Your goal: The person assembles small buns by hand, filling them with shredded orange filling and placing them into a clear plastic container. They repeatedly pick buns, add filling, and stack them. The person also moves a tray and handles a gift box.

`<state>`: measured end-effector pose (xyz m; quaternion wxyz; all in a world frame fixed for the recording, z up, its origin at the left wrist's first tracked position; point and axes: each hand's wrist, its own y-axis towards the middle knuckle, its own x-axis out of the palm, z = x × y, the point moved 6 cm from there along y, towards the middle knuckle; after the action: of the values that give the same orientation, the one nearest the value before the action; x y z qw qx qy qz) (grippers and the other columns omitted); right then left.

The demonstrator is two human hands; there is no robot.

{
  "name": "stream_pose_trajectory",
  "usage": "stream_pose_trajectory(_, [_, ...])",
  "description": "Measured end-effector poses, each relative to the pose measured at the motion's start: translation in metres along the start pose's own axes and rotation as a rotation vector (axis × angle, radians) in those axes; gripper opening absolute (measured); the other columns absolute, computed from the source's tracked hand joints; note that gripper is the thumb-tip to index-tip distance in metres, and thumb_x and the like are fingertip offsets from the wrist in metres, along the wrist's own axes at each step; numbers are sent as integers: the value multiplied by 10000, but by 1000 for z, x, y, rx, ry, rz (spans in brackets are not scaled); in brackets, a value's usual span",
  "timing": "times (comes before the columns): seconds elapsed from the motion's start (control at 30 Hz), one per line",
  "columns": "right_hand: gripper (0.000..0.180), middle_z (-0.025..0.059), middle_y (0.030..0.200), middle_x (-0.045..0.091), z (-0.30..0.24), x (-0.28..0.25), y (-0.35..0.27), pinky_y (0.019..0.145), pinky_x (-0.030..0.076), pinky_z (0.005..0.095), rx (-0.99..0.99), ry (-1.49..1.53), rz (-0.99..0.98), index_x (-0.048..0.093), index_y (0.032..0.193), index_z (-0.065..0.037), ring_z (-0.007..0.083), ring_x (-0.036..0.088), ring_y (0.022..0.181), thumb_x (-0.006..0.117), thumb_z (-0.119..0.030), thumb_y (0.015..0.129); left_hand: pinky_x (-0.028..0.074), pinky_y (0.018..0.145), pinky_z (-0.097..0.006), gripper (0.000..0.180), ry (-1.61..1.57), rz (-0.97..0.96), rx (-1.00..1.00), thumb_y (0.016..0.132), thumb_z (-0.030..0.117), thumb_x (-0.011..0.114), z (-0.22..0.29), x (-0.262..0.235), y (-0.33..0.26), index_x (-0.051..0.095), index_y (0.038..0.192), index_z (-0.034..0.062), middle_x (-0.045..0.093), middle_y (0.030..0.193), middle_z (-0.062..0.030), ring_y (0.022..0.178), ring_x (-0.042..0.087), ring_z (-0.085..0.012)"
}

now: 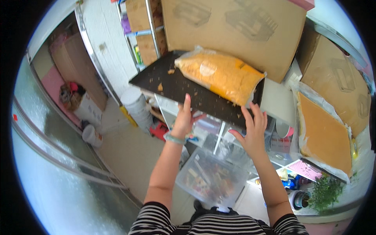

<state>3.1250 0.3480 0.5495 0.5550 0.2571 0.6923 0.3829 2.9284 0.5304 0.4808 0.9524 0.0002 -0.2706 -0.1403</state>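
A black baking tray is tilted in front of me, with brown crumbs scattered over it. My left hand grips its near edge, the thumb on top and the other fingers partly hidden below. On the tray lies a plump clear plastic bag filled with orange-yellow crumbly stuff, bearing a round white label. My right hand is at the near right edge of the tray, thumb and fingers spread, with fingertips by the bag's lower corner. Whether those fingertips touch the bag or the tray, I cannot tell.
Large cardboard boxes stand behind the tray. To the right, a flat golden-brown sheet cake lies on lining paper, near a green plant. Below is a clear lidded bin. Stacked white buckets and a glass door are leftward.
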Motion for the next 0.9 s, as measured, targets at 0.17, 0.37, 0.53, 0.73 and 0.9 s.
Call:
stream_pose_trajectory(0.17, [713, 204, 1499, 453, -34, -27, -66, 1156, 277, 606, -86, 273, 39, 571, 1405, -112, 419, 445, 1375, 832, -375, 796, 482, 1065, -521, 1088, -9, 66, 36, 947, 747, 500, -28, -38, -57, -10, 1642, 84, 183, 1652, -227, 1429, 408, -372])
stream_pose_trajectory(0.37, [620, 230, 1469, 471, -72, 37, -235, 1081, 410, 514, -235, 905, -583, 530, 1422, -70, 418, 534, 1272, 763, -258, 880, 447, 1079, -446, 887, 320, 568, -159, 1025, 520, 563, -203, -110, -300, 101, 1646, 87, 300, 1642, -181, 1392, 452, -322])
stream_pose_trajectory(0.53, [533, 243, 1485, 465, -80, 74, -369, 1077, 443, 463, -300, 1053, -1118, 549, 1389, -36, 431, 513, 1315, 692, -316, 959, 409, 1143, -454, 708, 833, 912, -641, 996, 482, 593, -311, -44, -579, 507, 1425, -75, 524, 1430, -340, 1353, 511, -436])
stream_pose_trajectory(0.73, [449, 216, 1387, 555, -160, 34, -451, 1035, 491, 439, -685, 1075, -1699, 632, 1306, -30, 383, 598, 1226, 658, -347, 988, 444, 1108, -443, 743, 790, 987, -803, 983, 538, 602, -253, 38, -772, 486, 1473, -8, 569, 1396, -288, 1296, 561, -418])
stream_pose_trajectory(0.9, [430, 174, 1296, 620, -279, -35, -499, 905, 555, 367, -1114, 1217, -1857, 650, 1293, -40, 267, 676, 1035, 668, -345, 990, 464, 1076, -449, 673, 866, 1237, -607, 991, 477, 614, -236, 59, -831, 489, 1469, 20, 590, 1343, -278, 1247, 580, -418])
